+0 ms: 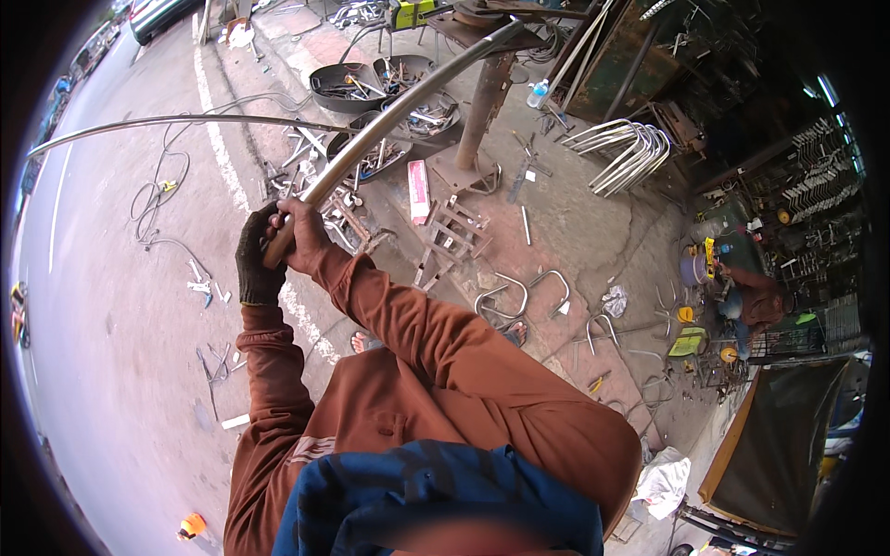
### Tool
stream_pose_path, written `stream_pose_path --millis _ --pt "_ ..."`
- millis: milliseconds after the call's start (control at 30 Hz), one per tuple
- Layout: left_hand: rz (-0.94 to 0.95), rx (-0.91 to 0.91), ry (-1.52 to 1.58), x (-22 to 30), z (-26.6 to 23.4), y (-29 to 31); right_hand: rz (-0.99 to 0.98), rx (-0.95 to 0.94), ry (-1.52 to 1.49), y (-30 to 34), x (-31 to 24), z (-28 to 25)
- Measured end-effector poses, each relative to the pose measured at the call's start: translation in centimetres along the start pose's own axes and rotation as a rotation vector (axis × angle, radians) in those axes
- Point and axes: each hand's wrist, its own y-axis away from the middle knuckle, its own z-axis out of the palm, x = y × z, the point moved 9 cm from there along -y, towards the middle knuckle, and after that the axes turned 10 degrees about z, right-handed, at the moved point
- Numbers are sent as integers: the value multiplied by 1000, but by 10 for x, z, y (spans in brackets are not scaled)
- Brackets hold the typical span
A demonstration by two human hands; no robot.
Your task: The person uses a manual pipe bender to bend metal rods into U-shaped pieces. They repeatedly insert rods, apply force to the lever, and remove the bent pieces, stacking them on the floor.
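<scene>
A long metal pipe (389,120) slants from my hands up to a rusty bending stand (480,111) with a round head. My left hand (258,248), in a dark fingerless glove, is closed around the pipe's near end. Just to its right, my bare right hand (306,239) also grips the pipe, the two hands nearly touching. A thinner, slightly curved tube (185,120) runs from the far left and passes behind the pipe. How either piece sits in the stand's head I cannot tell.
Black tubs (338,85) of tools and metal scraps stand beside the stand's post. A rusty frame (451,236), a red-and-white box (419,192) and bent tubes (505,296) lie on the ground. Bent silver tubes (626,153) are stacked at right. Another person (760,296) crouches far right; a road runs left.
</scene>
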Motion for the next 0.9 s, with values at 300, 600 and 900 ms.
stream_pose_path --millis 300,600,900 --pt "25 96 -629 75 20 2 46 19 -40 24 -6 11" --pt "-2 94 -621 86 29 9 138 -113 -50 43 -2 12" --pt "-589 642 -175 -80 -95 92 148 33 965 -64 91 -70"
